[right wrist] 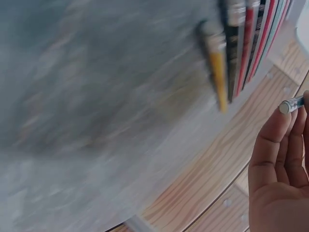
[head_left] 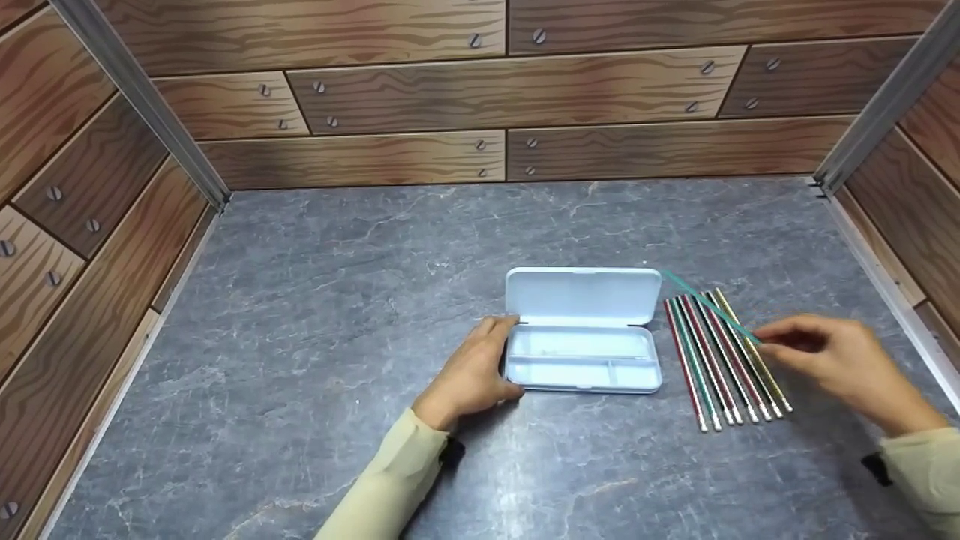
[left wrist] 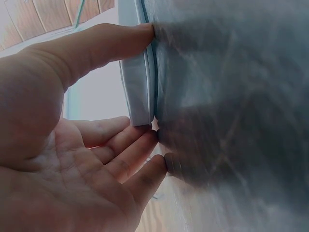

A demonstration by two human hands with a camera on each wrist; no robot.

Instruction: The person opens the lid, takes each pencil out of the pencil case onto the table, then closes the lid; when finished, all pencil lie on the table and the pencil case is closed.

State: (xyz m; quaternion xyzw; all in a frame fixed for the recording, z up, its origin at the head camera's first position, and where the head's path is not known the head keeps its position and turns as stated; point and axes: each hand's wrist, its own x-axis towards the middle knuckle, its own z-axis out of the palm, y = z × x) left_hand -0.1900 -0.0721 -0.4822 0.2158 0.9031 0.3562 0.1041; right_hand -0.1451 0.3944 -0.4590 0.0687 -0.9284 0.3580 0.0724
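A pale blue pencil case (head_left: 583, 296) stands with its lid up and its compartments showing. My left hand (head_left: 469, 371) grips its left end, thumb at the front corner and fingers round the back; the left wrist view shows the case's end (left wrist: 135, 87) between them. In my right hand (head_left: 840, 356) a green pencil (head_left: 705, 304) is pinched near its eraser end (right wrist: 291, 105). This pencil slants up and left over a row of pencils, its far tip near the lid's right corner. The row, from a red pencil (head_left: 685, 364) to a yellow pencil (head_left: 763, 367), lies right of the case.
Under everything is a grey marbled tabletop (head_left: 337, 300). Wood-patterned panels (head_left: 495, 90) wall it in at the back and both sides, with metal posts (head_left: 161, 112) at the back corners. Several pencils in the row have their eraser ends toward the front.
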